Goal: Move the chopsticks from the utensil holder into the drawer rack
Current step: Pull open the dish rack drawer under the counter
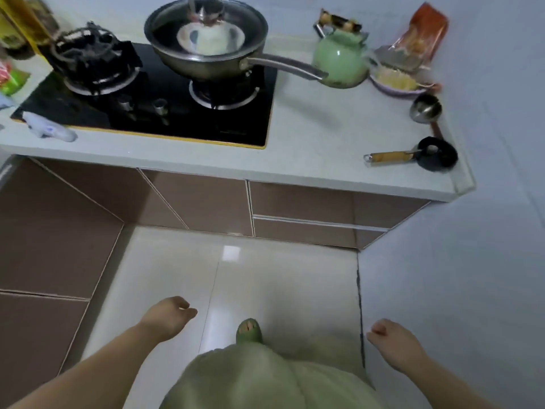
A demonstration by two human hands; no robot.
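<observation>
Corner kitchen counter (309, 137), pale top; black glass gas hob (165, 113) set into it, bare burner on the left, steel pan (206, 45) under a glass lid on the right burner, its long handle reaching right and overlapping a green kettle (339, 62); beyond the kettle a shallow dish (396, 82) of pale food and an orange packet (418, 33) against the wall; near the counter's right edge a steel ladle (426, 109) and a small black pan (436, 154) with a wooden handle; a white lighter-like object (48, 129) lies at the hob's front left corner.

Brown cabinet fronts below, two closed drawers (318, 216) at the right; glossy tile floor; one green slipper (249, 330) showing.

Chopsticks, utensil holder, drawer rack: none visible.

Left hand (168, 315) low over the floor, fingers loosely curled, holding nothing; right hand (392, 339) low beside the wall, fingers curled in, empty; both well apart from the counter.
</observation>
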